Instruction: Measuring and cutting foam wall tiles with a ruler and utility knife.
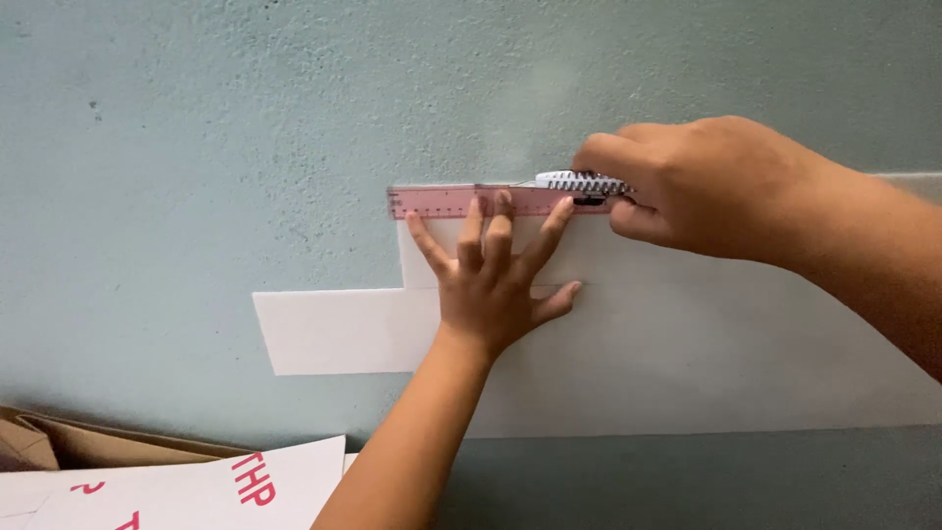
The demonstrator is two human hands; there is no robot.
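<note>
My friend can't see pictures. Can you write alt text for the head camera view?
The left hand presses a pink ruler on a white sheet while the right hand holds a utility knife at its edge. Grey-green floor below.

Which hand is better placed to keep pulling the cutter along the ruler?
Right. The right hand already grips the cutter at the pink ruler edge; the left hand lies spread, pinning ruler and white sheet.

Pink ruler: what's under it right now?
The pink ruler lies along the white sheet's top edge, pinned by left hand fingers. Its right end is hidden behind the right hand.
</note>
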